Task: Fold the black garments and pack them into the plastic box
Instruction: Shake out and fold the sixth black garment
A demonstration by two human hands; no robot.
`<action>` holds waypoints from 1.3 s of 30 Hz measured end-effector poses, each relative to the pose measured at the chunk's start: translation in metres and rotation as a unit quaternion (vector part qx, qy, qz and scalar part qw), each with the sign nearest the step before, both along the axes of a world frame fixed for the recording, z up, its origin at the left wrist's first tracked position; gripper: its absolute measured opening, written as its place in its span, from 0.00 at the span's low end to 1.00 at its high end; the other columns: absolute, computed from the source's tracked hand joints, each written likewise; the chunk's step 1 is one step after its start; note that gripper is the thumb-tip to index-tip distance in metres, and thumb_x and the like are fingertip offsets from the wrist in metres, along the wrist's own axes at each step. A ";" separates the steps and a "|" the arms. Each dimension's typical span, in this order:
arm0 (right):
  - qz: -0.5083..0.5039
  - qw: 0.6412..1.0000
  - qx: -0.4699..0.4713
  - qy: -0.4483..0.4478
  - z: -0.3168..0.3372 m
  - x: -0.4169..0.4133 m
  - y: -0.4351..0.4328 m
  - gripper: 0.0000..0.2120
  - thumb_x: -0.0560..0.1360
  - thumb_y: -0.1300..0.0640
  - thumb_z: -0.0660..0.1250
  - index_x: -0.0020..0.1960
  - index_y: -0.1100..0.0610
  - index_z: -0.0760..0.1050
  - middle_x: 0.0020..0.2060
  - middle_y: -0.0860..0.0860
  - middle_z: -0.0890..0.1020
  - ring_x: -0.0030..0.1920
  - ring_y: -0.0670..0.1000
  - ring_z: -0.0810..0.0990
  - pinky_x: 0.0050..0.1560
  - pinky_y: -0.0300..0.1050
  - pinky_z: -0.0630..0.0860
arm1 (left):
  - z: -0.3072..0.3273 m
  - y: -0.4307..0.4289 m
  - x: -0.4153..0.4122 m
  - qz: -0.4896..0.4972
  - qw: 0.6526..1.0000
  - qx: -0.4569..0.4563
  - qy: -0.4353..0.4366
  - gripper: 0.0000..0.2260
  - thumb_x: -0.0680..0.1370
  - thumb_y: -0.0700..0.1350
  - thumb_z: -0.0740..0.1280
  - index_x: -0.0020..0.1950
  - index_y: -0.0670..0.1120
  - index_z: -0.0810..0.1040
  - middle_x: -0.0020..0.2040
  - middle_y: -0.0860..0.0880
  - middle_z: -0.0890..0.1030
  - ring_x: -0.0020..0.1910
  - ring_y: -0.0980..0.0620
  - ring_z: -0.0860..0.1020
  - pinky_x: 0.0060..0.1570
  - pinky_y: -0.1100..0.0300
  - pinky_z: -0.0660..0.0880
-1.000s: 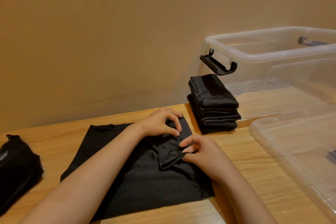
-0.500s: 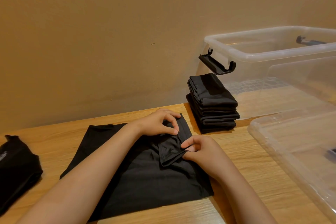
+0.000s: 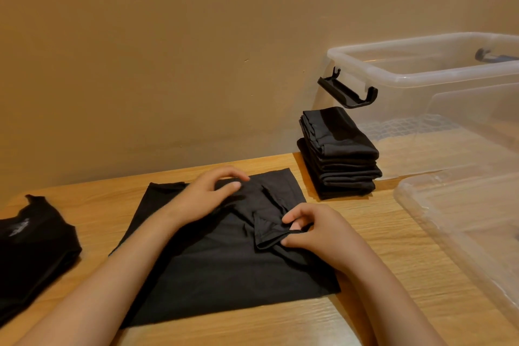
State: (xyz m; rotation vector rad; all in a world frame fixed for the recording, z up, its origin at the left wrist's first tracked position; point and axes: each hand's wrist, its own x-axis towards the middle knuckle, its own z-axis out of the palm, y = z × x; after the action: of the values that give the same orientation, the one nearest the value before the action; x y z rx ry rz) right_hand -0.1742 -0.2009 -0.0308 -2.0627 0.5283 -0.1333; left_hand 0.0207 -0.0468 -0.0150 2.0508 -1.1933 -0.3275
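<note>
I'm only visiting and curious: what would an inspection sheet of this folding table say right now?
Surface: wooden table.
Job's things: black shirt spread flat, partly folded; stack of folded garments beside the plastic box; no garments seen inside the box; unfolded garment at far left.
Clutter: clear lid lying at right.
Hands: left hand rests on the shirt, grip blurred; right hand pinches a folded flap of it.
Cables: nothing seen.
Surroundings: plain tan wall.
</note>
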 end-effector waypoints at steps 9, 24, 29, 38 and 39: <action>0.044 0.989 -0.140 0.028 0.003 0.001 0.008 0.16 0.69 0.48 0.75 0.55 0.42 0.75 0.45 0.41 0.77 0.46 0.41 0.76 0.48 0.37 0.76 | -0.002 0.147 0.015 0.217 0.971 0.095 0.019 0.11 0.79 0.46 0.66 0.60 0.57 0.76 0.60 0.57 0.75 0.57 0.59 0.73 0.54 0.63 0.69; -0.016 0.989 -0.144 -0.014 -0.003 0.008 0.014 0.04 0.74 0.55 0.71 0.46 0.47 0.81 0.43 0.42 0.82 0.46 0.42 0.79 0.50 0.39 0.77 | -0.022 0.148 0.010 0.256 0.958 0.089 -0.097 0.06 0.77 0.46 0.69 0.43 0.50 0.73 0.47 0.54 0.75 0.54 0.51 0.70 0.51 0.58 0.67; -0.050 0.996 -0.047 -0.062 0.001 0.006 0.013 0.04 0.76 0.57 0.68 0.45 0.54 0.81 0.43 0.49 0.82 0.47 0.47 0.81 0.48 0.45 0.80 | -0.013 0.148 0.000 0.251 0.968 0.000 -0.010 0.05 0.78 0.43 0.67 0.45 0.46 0.72 0.48 0.52 0.77 0.50 0.54 0.74 0.49 0.55 0.73; -0.069 0.991 0.113 -0.034 0.012 0.007 0.018 0.10 0.80 0.54 0.60 0.52 0.57 0.78 0.49 0.54 0.81 0.50 0.52 0.79 0.46 0.44 0.73 | -0.008 0.145 -0.007 0.257 0.962 -0.063 0.065 0.06 0.80 0.43 0.64 0.44 0.45 0.69 0.46 0.41 0.77 0.47 0.45 0.77 0.46 0.52 0.74; -0.071 0.989 0.123 -0.032 0.014 0.007 0.019 0.10 0.81 0.54 0.59 0.52 0.56 0.78 0.49 0.53 0.81 0.50 0.51 0.79 0.46 0.43 0.73 | -0.008 0.146 -0.006 0.259 0.961 -0.064 0.070 0.07 0.80 0.43 0.64 0.44 0.46 0.69 0.46 0.40 0.77 0.47 0.45 0.77 0.46 0.51 0.75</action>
State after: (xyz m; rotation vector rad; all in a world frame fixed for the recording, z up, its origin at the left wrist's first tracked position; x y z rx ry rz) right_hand -0.1674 -0.1820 -0.0172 -1.7755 0.6203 -0.2072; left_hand 0.0144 0.0988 -0.0230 2.0963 -0.5460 -0.1329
